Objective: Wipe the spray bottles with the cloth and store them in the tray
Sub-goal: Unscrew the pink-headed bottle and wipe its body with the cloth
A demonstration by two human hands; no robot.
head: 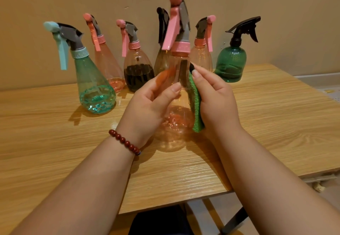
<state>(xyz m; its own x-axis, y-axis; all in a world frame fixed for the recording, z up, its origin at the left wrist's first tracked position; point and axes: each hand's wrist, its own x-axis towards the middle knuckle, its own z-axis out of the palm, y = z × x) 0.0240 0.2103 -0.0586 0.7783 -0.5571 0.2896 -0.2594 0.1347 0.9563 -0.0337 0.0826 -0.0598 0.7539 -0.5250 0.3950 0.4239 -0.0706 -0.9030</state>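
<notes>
A clear pink spray bottle [174,135] with a pink trigger and cap is held upright above the wooden table [266,124]. My left hand [149,106] grips its body from the left, fingers curled round it. My right hand [215,98] holds a folded green cloth [196,104] and presses it against the bottle's right side. Several other spray bottles stand in a row near the wall: a teal one [93,87], a pink one [108,63], a pink one holding dark liquid [138,69], a brownish one [161,58], another pink one [201,56] and a dark green one [230,63]. No tray is in view.
A beige wall runs right behind the bottle row. The table's front edge passes under my forearms, and its right edge falls off near a grey ledge [318,77]. A red bead bracelet [125,142] sits on my left wrist.
</notes>
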